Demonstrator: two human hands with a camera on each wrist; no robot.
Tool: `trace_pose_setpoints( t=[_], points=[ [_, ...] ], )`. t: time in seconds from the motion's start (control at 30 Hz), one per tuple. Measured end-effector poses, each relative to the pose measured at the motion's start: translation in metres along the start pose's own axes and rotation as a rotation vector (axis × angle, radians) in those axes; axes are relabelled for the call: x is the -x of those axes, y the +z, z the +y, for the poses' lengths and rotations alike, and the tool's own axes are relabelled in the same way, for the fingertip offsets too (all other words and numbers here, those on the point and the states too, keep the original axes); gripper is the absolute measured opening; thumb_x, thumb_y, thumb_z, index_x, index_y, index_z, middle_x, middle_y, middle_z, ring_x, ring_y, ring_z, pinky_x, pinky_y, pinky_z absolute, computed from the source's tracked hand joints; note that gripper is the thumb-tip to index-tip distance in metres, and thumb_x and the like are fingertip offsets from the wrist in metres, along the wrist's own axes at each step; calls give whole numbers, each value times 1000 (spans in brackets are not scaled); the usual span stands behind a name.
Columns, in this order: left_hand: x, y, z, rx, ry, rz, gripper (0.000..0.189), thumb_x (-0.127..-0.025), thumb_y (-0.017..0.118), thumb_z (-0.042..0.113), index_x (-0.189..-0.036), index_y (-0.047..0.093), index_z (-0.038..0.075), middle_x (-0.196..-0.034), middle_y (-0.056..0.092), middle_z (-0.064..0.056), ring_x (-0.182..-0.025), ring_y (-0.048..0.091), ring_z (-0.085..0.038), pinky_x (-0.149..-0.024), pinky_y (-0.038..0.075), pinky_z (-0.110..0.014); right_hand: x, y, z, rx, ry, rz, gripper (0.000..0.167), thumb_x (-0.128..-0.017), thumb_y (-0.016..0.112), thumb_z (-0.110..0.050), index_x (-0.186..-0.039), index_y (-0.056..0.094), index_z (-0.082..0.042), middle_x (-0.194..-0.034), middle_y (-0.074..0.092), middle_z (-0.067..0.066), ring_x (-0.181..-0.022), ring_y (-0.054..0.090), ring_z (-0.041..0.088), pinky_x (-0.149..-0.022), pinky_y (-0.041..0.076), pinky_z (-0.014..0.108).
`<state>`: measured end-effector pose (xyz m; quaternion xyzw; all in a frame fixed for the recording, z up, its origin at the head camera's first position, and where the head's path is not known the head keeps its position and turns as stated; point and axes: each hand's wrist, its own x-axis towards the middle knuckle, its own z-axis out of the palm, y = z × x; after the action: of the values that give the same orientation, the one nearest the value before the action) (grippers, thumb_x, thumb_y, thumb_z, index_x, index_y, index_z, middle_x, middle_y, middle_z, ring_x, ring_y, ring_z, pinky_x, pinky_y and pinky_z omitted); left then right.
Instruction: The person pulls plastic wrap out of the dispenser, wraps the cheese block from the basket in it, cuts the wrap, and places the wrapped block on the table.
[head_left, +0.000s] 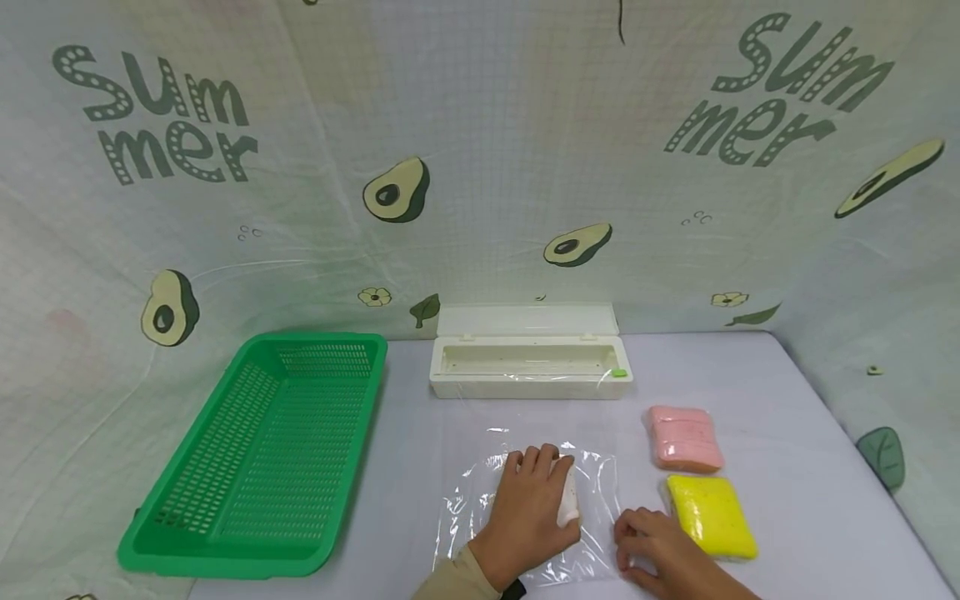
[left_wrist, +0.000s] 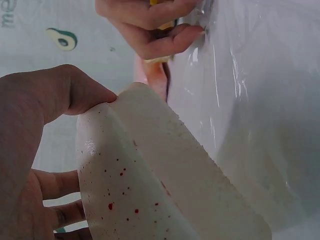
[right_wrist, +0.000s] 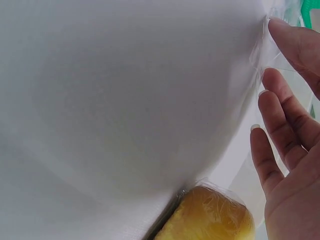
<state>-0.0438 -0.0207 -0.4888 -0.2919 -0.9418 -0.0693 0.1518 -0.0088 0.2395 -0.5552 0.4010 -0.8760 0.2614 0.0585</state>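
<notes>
My left hand grips a white, layered sandwich-like block with red specks, fingers at one side and thumb at the other. Beneath it a sheet of clear cling film lies spread on the table, wrinkled and shiny. At the sheet's right edge is my right hand, its fingers loosely bent and the thumb apart from them. In the right wrist view the thumb tip meets the film's edge. Behind, a white film dispenser stands with its lid raised, the film running out toward me.
A green plastic basket stands on the left. To the right lie a film-wrapped pink block and a film-wrapped yellow block, the latter close beside my right hand. A printed cloth hangs behind the table.
</notes>
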Motion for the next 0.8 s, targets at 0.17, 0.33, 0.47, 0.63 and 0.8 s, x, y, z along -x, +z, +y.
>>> trace_pose_setpoints(
  t=[0.17,0.33,0.47,0.63,0.8],
  points=[
    [3,12,12,-51,21,-14,68,-69,83,58,-123,69,19,-116,60,4,-104,55,-15,-90,41,-34,2,3,3,-18,-2,-12,40,-70,96,-12,-87,69,-35,-105,59,-15,-87,52,1,-73,49,21],
    [3,23,17,-86,32,-16,68,-65,83,59,-118,68,20,-112,59,4,-100,54,-15,-86,39,-34,1,2,3,-6,-17,5,40,-70,97,-11,-86,69,-34,-104,59,-14,-87,52,2,-74,47,20],
    [5,29,18,-95,34,-57,70,-65,84,60,-120,68,20,-112,59,3,-101,53,-15,-87,39,-33,0,-1,2,-19,24,-38,37,-73,95,-14,-87,69,-36,-105,59,-15,-87,52,1,-74,50,22],
    [7,32,17,-95,46,-118,78,-71,82,70,-130,68,20,-115,60,4,-105,54,-15,-90,41,-33,-1,-3,0,-54,81,-98,33,-78,93,-16,-88,70,-38,-106,60,-16,-88,52,1,-75,53,25],
    [13,33,6,-37,49,-135,86,-82,71,78,-147,59,22,-130,60,3,-116,55,-16,-100,43,-36,1,-2,0,-50,61,-74,35,-76,94,-15,-88,70,-37,-105,59,-15,-88,52,1,-74,53,25]
  ],
)
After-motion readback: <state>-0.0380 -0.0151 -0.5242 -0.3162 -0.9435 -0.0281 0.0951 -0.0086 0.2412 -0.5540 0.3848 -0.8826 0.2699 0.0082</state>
